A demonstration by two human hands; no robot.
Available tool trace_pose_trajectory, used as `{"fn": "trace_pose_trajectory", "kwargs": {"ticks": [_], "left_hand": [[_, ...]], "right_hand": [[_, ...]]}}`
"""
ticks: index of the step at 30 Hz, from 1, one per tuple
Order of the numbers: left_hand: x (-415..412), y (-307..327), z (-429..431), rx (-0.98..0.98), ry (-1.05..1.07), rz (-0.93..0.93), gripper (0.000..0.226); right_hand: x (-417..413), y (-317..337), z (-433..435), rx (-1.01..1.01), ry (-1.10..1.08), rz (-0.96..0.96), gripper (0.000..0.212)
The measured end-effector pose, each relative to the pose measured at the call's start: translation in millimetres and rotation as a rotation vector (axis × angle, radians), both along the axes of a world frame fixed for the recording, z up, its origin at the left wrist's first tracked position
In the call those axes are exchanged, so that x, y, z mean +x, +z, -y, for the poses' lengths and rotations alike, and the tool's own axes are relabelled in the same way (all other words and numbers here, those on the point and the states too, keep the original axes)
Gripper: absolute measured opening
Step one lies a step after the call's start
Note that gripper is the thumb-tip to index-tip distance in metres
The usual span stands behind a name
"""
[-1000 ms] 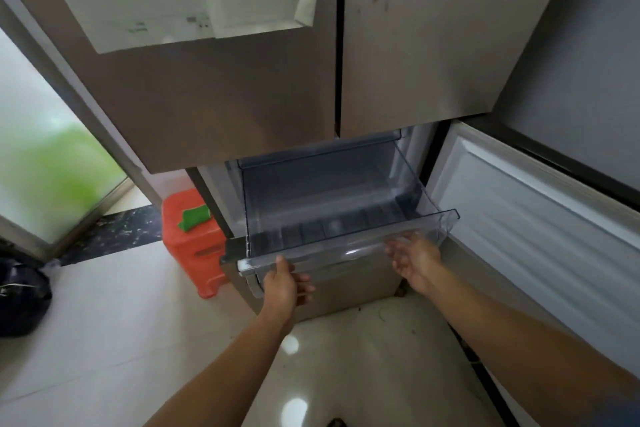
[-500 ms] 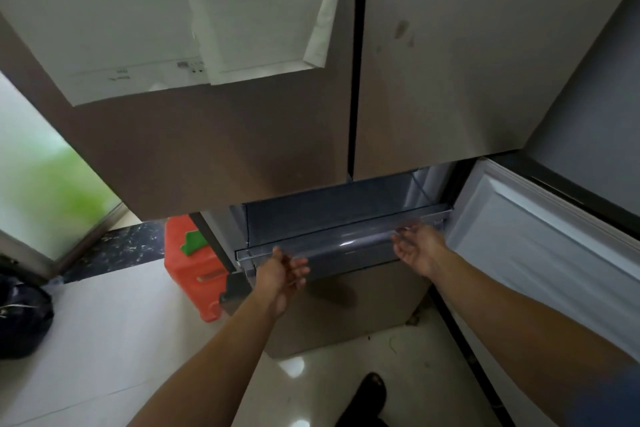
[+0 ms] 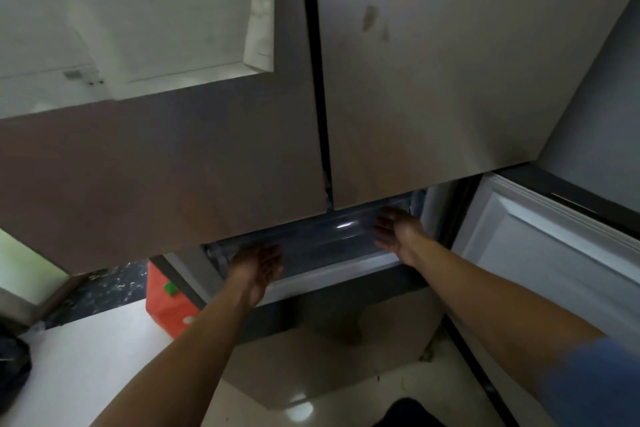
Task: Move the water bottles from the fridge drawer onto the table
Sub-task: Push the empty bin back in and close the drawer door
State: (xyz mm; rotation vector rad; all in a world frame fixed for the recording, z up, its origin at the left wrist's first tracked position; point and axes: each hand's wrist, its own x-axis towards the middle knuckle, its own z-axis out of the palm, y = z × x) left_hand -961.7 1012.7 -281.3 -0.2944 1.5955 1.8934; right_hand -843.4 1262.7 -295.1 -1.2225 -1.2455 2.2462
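Head view: both palms flat on the clear fridge drawer (image 3: 325, 236) front.
Left hand (image 3: 258, 265): fingers spread, gripping nothing; palm against the drawer's left end, likely pushing it home.
Right hand (image 3: 394, 230): spread likewise at the right end, evening the push.
Lower door (image 3: 554, 260): open, right of that hand.
Water bottles: none visible; table out of frame.

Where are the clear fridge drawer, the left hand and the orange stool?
clear fridge drawer (image 3: 322, 236), head view, front panel.
left hand (image 3: 258, 265), head view, back of hand.
orange stool (image 3: 166, 305), head view, side face.
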Motion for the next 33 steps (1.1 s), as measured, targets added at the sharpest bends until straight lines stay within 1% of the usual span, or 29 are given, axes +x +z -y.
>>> {"fn": "trace_pose_trajectory", "kwargs": {"ticks": [4,8,11,14,16,19,21,23,24,28,30,33], "left_hand": [[-3.4,-0.9,-8.7,-0.015,0.028,-0.04,0.029],[8.8,-4.5,-8.0,-0.064,-0.005,-0.103,0.025],[35.6,5.4,2.1,-0.136,-0.06,-0.112,0.023],[64.1,22.6,16.3,-0.237,-0.129,-0.171,0.016],[81.8,35.0,24.8,-0.339,-0.222,-0.257,0.013],[110.1,53.6,29.2,-0.442,-0.392,-0.391,0.012],[130.5,63.8,26.6,-0.487,-0.479,-0.473,0.012],[151.6,72.0,22.2,-0.543,-0.551,-0.569,0.012],[162.1,76.2,19.7,-0.569,-0.584,-0.617,0.013],[202.7,90.0,6.0,-0.596,-0.654,-0.754,0.011],[223.4,94.1,-0.5,-0.606,-0.683,-0.82,0.011],[256.3,96.5,-8.5,-0.604,-0.707,-0.859,0.01]], "right_hand": [[-5.6,-6.7,-6.5,0.03,0.051,-0.013,0.022],[1.6,-5.9,-10.4,0.063,0.093,-0.009,0.022],[19.2,4.2,-4.3,0.073,0.104,0.061,0.025],[51.4,22.0,6.2,0.174,0.141,0.154,0.027],[77.8,35.8,14.6,0.32,0.154,0.227,0.023],[119.0,57.7,22.2,0.657,0.17,0.255,0.014],[148.1,75.1,23.5,0.867,0.18,0.27,0.012],[176.5,93.7,18.7,0.988,0.157,0.291,0.005],[190.2,104.0,14.6,1.047,0.127,0.294,0.006],[247.3,149.7,-10.2,1.302,0.017,0.371,0.019],[278.9,166.6,-27.1,1.411,-0.04,0.453,0.022],[327.3,175.5,-53.9,1.438,-0.051,0.635,0.026]]}}
